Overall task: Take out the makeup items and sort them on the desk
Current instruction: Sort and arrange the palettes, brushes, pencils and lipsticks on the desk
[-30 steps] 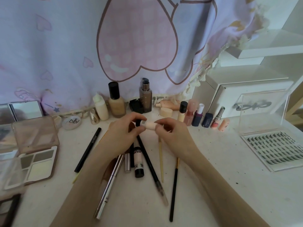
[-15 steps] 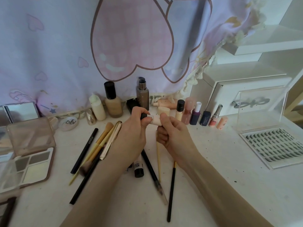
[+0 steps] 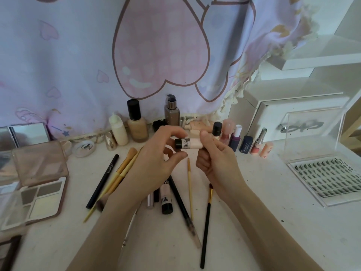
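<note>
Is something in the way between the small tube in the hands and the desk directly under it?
Yes. Under the held tube lie a thin wooden brush and a black pencil on the desk.

2 hands (image 3: pixel 156 159), 2 pink tubes (image 3: pixel 190 143), 3 wooden-handled brushes (image 3: pixel 125 167), 2 foundation bottles (image 3: pixel 136 126).

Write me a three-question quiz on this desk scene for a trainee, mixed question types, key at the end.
1. True or false: the pale tube with the black cap lies on the desk.
2. Which hand grips the tube's capless end: (a) left, (b) right?
3. Fill in: the lash tray lies at the desk's ____ side.

Key: 1 false, both hands hold it above the desk, the left hand at the cap end. 2 b. 3 right.
</note>
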The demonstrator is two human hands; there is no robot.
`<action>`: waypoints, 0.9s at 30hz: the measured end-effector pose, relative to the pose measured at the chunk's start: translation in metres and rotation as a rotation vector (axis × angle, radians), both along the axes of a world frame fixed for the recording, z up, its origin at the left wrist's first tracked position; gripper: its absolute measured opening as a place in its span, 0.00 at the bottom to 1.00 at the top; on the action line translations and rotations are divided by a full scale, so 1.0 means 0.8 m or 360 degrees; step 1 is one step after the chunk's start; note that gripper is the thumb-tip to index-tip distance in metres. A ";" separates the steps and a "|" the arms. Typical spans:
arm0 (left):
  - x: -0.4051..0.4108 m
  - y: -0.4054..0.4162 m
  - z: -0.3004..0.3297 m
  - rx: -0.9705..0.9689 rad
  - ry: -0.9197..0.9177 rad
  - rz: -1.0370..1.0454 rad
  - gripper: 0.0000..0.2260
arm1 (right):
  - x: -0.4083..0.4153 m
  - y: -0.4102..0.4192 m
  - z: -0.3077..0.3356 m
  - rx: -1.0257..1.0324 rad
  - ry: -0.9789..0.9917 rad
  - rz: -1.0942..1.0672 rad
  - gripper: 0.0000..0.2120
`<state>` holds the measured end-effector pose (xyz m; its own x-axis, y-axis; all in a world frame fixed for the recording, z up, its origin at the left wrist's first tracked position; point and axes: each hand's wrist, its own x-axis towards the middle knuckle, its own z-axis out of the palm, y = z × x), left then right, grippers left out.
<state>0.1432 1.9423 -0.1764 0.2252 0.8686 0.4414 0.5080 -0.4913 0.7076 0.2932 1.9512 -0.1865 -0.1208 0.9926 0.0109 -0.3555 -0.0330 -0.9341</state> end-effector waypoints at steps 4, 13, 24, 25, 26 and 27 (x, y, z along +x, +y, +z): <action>-0.001 -0.001 0.003 -0.0003 -0.0027 0.0202 0.06 | -0.001 0.001 0.000 0.0055 0.0022 0.0080 0.10; -0.001 -0.001 0.000 -0.0039 0.0123 0.0312 0.08 | 0.003 0.002 0.001 0.0075 -0.0173 0.0112 0.07; -0.016 0.000 0.006 -0.0027 -0.0076 0.0169 0.10 | 0.008 0.002 0.006 0.0073 -0.0341 0.0218 0.07; -0.016 0.000 0.006 -0.0002 -0.0114 0.0228 0.08 | 0.008 0.002 0.006 0.0093 -0.0399 0.0248 0.06; -0.015 0.000 0.006 0.0010 -0.0141 0.0282 0.06 | 0.007 0.001 0.006 0.0118 -0.0485 0.0268 0.06; -0.015 0.001 0.006 0.0012 -0.0164 0.0325 0.05 | 0.006 0.000 0.006 0.0154 -0.0601 0.0273 0.06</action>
